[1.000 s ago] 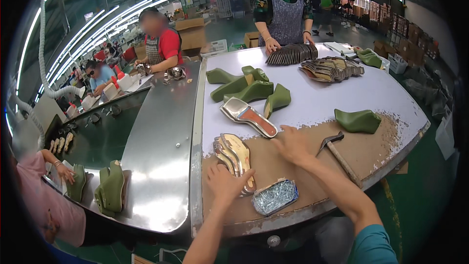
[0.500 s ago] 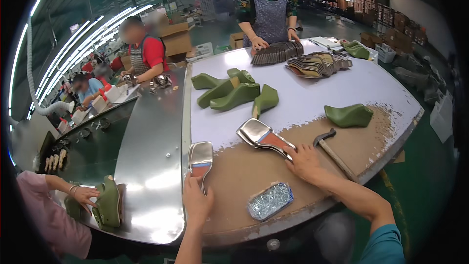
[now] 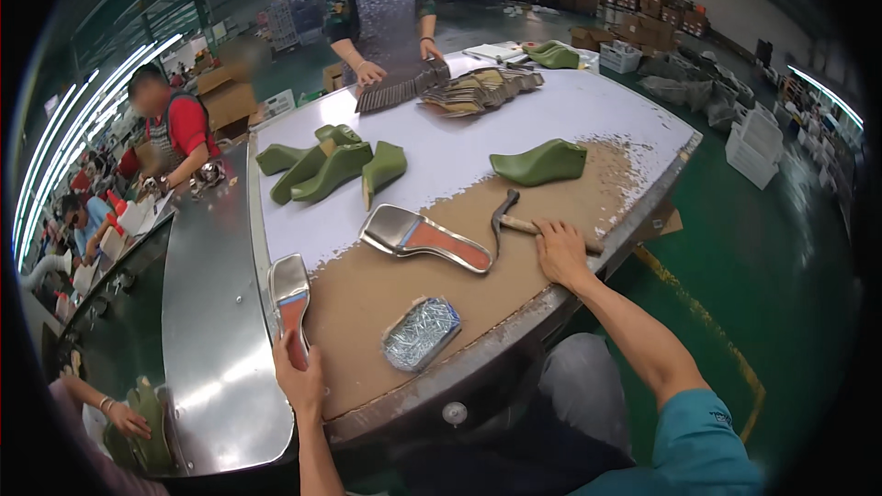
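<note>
On the table's left edge lies a sandal insole, orange-brown with a silver toe section and rim. My left hand is closed round its heel end. A second, matching insole rests flat on the brown part of the table, untouched. To its right, my right hand is closed over the wooden handle of a hammer. The dark curved head of the hammer points toward the table's middle. Between my arms sits a small box of nails. A green shoe last lies beyond the hammer.
Several green shoe lasts lie on the white covering. Behind them are fanned stacks of dark flat pieces, with a person in an apron standing there. A metal counter borders the left, where another person's hand touches green lasts.
My right hand has let go of the second insole and taken hold of the hammer, which has turned. The view has swung right. My left hand stays on its insole.
</note>
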Demonstrator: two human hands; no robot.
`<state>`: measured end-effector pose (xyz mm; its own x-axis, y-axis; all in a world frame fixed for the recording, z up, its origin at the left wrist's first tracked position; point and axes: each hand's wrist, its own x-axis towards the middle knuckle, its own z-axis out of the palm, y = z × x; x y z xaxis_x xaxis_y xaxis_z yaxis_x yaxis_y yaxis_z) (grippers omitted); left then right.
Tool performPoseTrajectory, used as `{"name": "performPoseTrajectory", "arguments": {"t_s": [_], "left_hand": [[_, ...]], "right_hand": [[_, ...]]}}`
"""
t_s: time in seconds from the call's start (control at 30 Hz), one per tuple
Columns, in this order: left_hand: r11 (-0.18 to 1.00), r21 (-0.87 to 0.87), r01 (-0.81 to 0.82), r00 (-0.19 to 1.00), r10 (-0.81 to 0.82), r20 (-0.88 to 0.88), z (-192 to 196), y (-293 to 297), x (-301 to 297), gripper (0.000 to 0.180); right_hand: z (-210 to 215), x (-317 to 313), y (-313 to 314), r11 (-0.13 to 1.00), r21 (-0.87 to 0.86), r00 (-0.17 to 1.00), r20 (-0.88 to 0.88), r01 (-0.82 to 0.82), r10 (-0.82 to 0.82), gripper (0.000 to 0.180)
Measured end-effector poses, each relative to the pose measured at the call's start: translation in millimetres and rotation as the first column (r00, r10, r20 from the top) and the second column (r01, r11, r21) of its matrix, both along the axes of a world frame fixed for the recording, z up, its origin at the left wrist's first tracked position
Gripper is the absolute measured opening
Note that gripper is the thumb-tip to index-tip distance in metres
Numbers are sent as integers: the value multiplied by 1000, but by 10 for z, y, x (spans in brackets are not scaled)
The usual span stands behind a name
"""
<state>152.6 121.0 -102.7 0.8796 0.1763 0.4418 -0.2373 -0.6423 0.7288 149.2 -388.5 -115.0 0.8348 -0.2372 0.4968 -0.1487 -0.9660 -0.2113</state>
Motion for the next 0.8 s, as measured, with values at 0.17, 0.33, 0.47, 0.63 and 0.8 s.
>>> {"name": "performPoseTrajectory", "arguments": {"t_s": [0.17, 0.33, 0.47, 0.63, 0.8], "left_hand": [[998, -60, -6, 999, 7, 31, 22, 29, 46, 50], [999, -34, 7, 999, -5, 43, -57, 41, 123, 53], [999, 43, 3, 999, -1, -50, -17, -18, 94, 57], [993, 115, -28, 987, 46, -154, 98, -101, 52, 58], [953, 267, -140, 965, 192, -179, 65, 0, -91, 57]], "right_hand": [[76, 72, 26, 1000, -19, 1000, -7, 12, -12, 36], [93, 158, -64, 999, 1, 999, 8, -33, 33, 36], [92, 230, -497, 978, 34, 977, -47, -206, 207, 32], [269, 246, -1179, 948, 106, 939, -144, -299, 312, 34], [356, 490, -1320, 952, 191, 938, -210, -238, 277, 31]]}}
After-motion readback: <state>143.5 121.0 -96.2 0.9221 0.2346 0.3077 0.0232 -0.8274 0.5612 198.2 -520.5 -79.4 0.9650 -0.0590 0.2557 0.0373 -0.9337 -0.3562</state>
